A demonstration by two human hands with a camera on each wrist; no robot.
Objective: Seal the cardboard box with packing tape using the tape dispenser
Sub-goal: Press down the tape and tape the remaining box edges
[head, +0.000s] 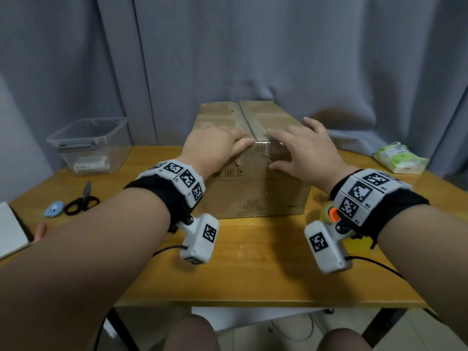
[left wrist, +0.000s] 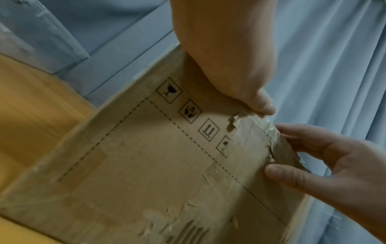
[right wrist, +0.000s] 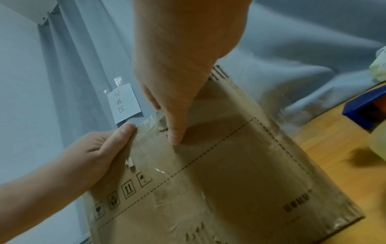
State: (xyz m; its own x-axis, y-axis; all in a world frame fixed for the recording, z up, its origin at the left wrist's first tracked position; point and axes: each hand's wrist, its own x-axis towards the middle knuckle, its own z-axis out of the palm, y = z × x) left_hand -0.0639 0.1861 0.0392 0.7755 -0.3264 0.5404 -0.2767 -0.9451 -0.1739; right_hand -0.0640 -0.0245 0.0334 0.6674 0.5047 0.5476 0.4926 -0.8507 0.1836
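1. the cardboard box [head: 255, 188] stands in the middle of the wooden tabletop [head: 253, 262], with its top flaps closed and a seam running away from the person.
2. the left hand [head: 215, 145] lies flat on the top of the box at the near edge, just left of the seam; the fingers are straight and the thumb hangs over the front face.
3. the right hand [head: 304, 148] rests at the same near edge, just right of the seam; the fingers are spread on the top and the thumb presses on the front face.
4. both hands are released, they grip nothing.
5. a strip of clear packing tape [left wrist: 261, 130] goes over the near edge between the two hands and down the front face; the cardboard beside it is torn.
6. the tape dispenser [head: 331, 214], yellow with an orange part, lies on the tabletop near the right wrist, mostly hidden.
7. at the left side there are black scissors [head: 81, 201], a small blue object [head: 53, 209] and a clear plastic container [head: 88, 145].
8. at the far right lies a green and white packet [head: 400, 158]. a grey curtain [head: 253, 46] hangs behind.
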